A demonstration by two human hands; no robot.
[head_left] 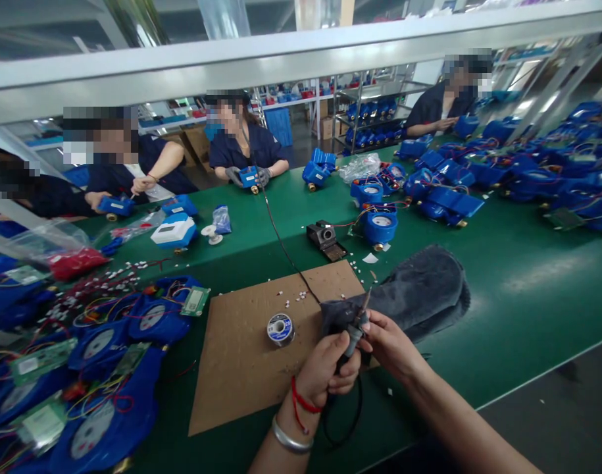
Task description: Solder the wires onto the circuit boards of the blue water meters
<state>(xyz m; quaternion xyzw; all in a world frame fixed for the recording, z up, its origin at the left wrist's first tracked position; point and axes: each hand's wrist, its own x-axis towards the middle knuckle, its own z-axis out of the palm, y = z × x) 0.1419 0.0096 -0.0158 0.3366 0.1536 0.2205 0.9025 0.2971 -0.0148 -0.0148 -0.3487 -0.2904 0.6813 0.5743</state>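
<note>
My left hand (331, 370), with a red cord and a silver bangle at the wrist, is wrapped round the handle of a soldering iron (354, 334). The iron's bare tip points up and away from me. My right hand (387, 339) pinches the iron near its collar; its fingertips are partly hidden. Just beyond lies a dark grey cloth sleeve (419, 289). To the left, a solder spool (281, 329) stands on a brown cardboard sheet (241, 368). A black cable (281, 240) runs across the bench towards the cloth.
Blue meters with wires and circuit boards (98, 349) crowd the left. More blue meters (458, 178) are piled at the right. A black soldering stand (326, 240) sits past the cardboard. Several co-workers sit opposite, one with gloved hands on a blue meter (250, 178). A white beam (281, 59) crosses overhead.
</note>
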